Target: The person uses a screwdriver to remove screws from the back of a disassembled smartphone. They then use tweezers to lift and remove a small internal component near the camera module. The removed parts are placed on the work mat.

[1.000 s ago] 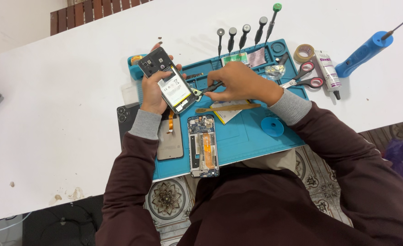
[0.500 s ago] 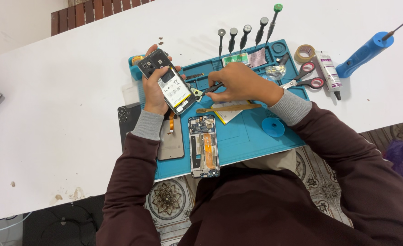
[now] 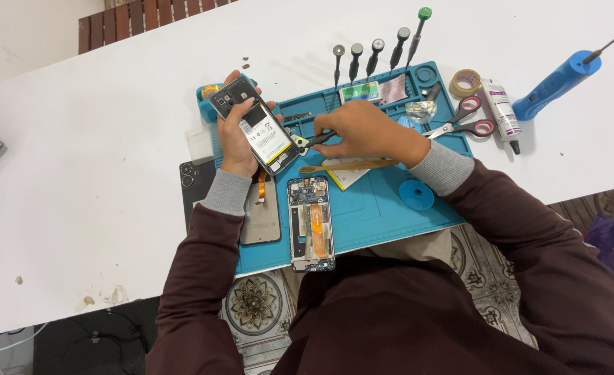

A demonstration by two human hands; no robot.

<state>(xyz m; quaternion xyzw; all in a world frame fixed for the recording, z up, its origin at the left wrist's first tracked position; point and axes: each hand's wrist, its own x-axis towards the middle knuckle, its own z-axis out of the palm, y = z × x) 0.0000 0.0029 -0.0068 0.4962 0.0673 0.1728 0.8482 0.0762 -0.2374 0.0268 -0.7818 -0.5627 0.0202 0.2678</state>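
Observation:
My left hand (image 3: 236,142) holds an opened phone (image 3: 255,125) tilted above the blue work mat (image 3: 373,201), its battery and inner parts facing up. My right hand (image 3: 359,130) grips black tweezers (image 3: 314,139) whose tips touch the phone's lower right corner. Below the hands, a bare phone frame (image 3: 311,223) with an orange flex cable lies on the mat. A grey screen panel (image 3: 261,219) lies to the left of the frame. A thin wooden stick (image 3: 349,166) rests on the mat under my right hand.
Several screwdrivers (image 3: 378,52) stand along the mat's far edge. Scissors (image 3: 460,123), a tape roll (image 3: 465,82), a white tube (image 3: 500,110) and a blue hand tool (image 3: 556,75) lie at right. A dark back cover (image 3: 196,182) lies left of the mat; a blue round disc (image 3: 416,194) is nearer me.
My left hand has lifted and tilted the opened phone a little toward the far left. My right hand with the tweezers stays at the phone's lower corner.

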